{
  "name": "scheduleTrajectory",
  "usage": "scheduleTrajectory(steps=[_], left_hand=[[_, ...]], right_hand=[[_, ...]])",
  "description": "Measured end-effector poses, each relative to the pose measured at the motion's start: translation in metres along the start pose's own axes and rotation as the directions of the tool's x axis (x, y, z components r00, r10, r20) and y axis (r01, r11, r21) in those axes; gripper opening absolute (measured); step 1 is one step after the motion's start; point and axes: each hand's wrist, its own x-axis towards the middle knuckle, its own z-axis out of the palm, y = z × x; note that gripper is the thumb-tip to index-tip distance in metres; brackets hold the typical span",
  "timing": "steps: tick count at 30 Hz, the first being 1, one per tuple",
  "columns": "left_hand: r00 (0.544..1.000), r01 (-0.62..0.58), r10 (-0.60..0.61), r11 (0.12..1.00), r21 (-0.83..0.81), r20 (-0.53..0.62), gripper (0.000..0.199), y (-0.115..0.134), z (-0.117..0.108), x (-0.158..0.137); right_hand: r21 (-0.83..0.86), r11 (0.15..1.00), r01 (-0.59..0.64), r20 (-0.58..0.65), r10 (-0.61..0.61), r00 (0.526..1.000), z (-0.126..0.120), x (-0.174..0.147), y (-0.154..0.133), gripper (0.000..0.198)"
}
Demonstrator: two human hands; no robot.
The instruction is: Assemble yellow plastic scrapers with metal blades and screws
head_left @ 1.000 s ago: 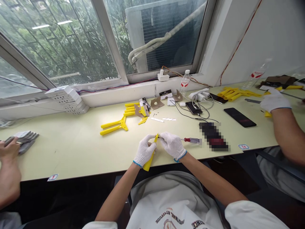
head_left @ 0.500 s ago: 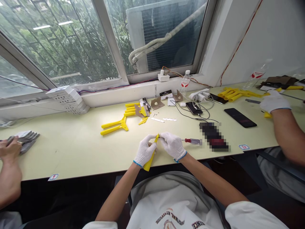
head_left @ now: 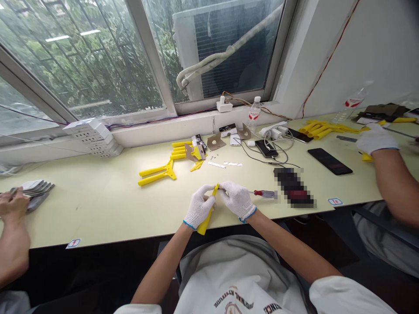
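My left hand [head_left: 199,206], in a white knit glove with a blue cuff, is closed around a yellow plastic scraper handle [head_left: 204,224]. The handle slants, its wide end toward me and its narrow end up between my fingertips. Close beside it, my gloved right hand [head_left: 236,200] is closed, with its fingertips by that narrow end. A screwdriver [head_left: 263,193] with a red and clear handle sticks out to the right of this hand. Its shaft runs behind the fingers, and a thin dark tip shows beside the yellow piece. The right hand's exact grip is hidden.
Yellow scrapers [head_left: 157,172] and packaged ones [head_left: 186,150] lie ahead, near white strips [head_left: 216,165] and tiny loose parts. Phones [head_left: 330,161], cables and a bottle [head_left: 254,109] are to the right. Co-workers' hands [head_left: 376,138] show at both sides; white boxes [head_left: 94,135] stand back left.
My two hands and the yellow handle hold almost the same place. At the far left, a co-worker's hand has shifted slightly; the co-worker's gloved hand at right has barely moved.
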Motion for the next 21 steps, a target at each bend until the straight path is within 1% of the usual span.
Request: scheduleTrajectory(steps=[3, 6, 11, 15, 21], left_hand=[[1.000, -0.004, 0.004, 1.000, -0.001, -0.002, 0.044, -0.0011, 0.0002, 0.0002], [1.000, -0.011, 0.011, 1.000, 0.013, -0.009, 0.044, -0.0016, 0.0006, 0.0004], [1.000, -0.018, 0.018, 0.999, 0.027, -0.007, 0.044, -0.0016, 0.0010, 0.0007], [1.000, -0.023, 0.023, 0.999, 0.023, -0.009, 0.044, -0.0036, 0.0008, 0.0015], [1.000, -0.025, 0.025, 0.999, 0.033, -0.010, 0.045, -0.0031, 0.0005, 0.0013]], right_hand=[[0.007, 1.000, -0.008, -0.013, 0.008, 1.000, 0.0021, 0.0020, 0.0004, 0.023], [0.010, 1.000, -0.014, -0.022, 0.015, 1.000, 0.0032, 0.0027, 0.0005, 0.024], [-0.001, 1.000, -0.009, -0.007, 0.009, 1.000, 0.0021, 0.0012, 0.0004, 0.020], [-0.017, 1.000, -0.007, 0.005, 0.007, 1.000, -0.0002, -0.0011, -0.0001, 0.033], [-0.018, 1.000, 0.002, 0.003, -0.002, 1.000, -0.0012, -0.0007, 0.0004, 0.034]])
